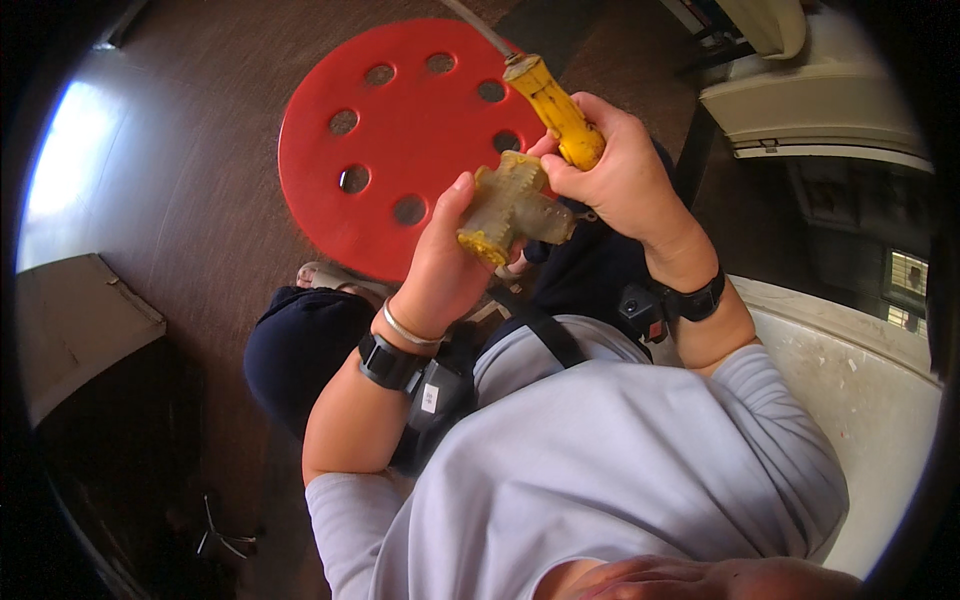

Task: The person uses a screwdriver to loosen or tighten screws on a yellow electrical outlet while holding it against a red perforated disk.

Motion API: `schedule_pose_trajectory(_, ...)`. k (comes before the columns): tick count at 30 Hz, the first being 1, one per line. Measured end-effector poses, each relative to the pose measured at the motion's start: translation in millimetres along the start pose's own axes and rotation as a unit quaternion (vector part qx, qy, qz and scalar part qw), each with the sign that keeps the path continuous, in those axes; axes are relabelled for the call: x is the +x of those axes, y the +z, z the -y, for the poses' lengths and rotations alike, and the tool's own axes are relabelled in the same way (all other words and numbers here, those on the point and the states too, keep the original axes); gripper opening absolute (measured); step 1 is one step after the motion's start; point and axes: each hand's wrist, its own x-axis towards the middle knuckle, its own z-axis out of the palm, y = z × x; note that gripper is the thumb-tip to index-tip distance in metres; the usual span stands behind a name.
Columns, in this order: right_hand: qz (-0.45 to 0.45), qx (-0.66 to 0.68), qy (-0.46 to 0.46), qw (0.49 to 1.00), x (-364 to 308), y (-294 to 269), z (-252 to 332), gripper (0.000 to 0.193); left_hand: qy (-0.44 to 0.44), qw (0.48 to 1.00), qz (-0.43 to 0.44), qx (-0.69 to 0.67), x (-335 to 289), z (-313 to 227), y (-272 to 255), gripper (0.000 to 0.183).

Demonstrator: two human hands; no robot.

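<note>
In my left hand (455, 240) is a T-shaped fitting (515, 205), dull grey with yellowish patches and ridged at its upper part. The thumb lies along its left side, and the fingers are mostly hidden beneath it. My right hand (625, 170) is closed on the butt end of a yellow-handled screwdriver (550, 105), just right of the fitting. Dark marks show on the handle. Its grey shaft slants up and left, away from the fitting, and leaves the picture at the top. Right thumb and fingertips are close to the fitting; whether they touch it I cannot tell.
Below and beyond my hands stands a round red stool (390, 130) with a ring of holes in its top. A pale cabinet-like object (85, 330) is at the left. At the right are a white ledge (850, 430) and a dark glossy surface (820, 210).
</note>
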Motion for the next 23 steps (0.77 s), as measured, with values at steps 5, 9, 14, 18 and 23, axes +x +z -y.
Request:
schedule_pose_trajectory(5, -0.009, 0.027, 0.02, 0.999, -0.4, 0.0, -2.3, 0.017, -0.01, 1.0, 0.009, -0.002, -0.1, -2.4, 5.7, 0.06)
schedule_pose_trajectory(9, -0.009, 0.062, 0.022, 0.998, 0.1, 1.1, -2.0, 0.016, -0.008, 1.0, 0.022, -0.014, 1.5, -0.5, 1.0, 0.059)
schedule_pose_trajectory(14, -0.001, 0.036, 0.004, 0.999, -2.4, -0.4, 5.9, 0.016, 0.002, 0.999, 0.026, -0.04, 3.8, 1.4, -3.6, 0.052)
schedule_pose_trajectory(18, 0.01, 0.055, 0.005, 0.998, -5.0, -1.0, 9.0, 0.019, 0.007, 0.999, 0.014, -0.03, 3.9, 4.2, -9.0, 0.051)
schedule_pose_trajectory(23, 0.007, 0.024, -0.023, 0.999, -5.1, -0.8, 7.4, 0.019, 0.01, 1.0, 0.016, -0.002, 4.4, 4.8, -8.9, 0.056)
